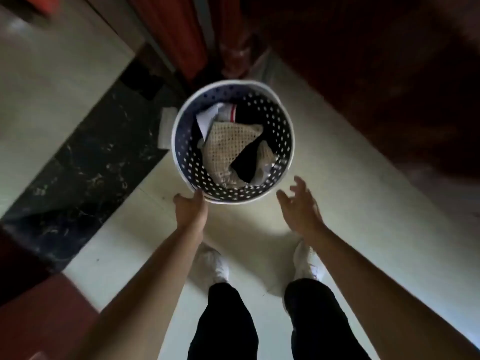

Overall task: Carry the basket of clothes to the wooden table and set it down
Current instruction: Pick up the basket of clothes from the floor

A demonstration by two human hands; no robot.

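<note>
While the basket stands on the pale floor in the middle of the frame, the head view shows the task at its very beginning: the basket does not yet look lifted, and no carrying has begun. Its round white rim encloses a dark wall pierced with holes, and the clothes lie loose inside, a beige knitted piece over dark and white ones. At the lower left of the rim the left hand touches the basket's edge, its fingers hidden behind the rim, so whether they are closed on it cannot be told. To the lower right the right hand hangs just beside the rim, apart from it, fingers spread and holding nothing. Below, at the bottom centre, two white shoes and dark trouser legs face the basket. Dark reddish wood fills the upper right of the frame; whether it is the wooden table cannot be told. Judged from this, gripping, lifting, carrying and setting down all remain.
</note>
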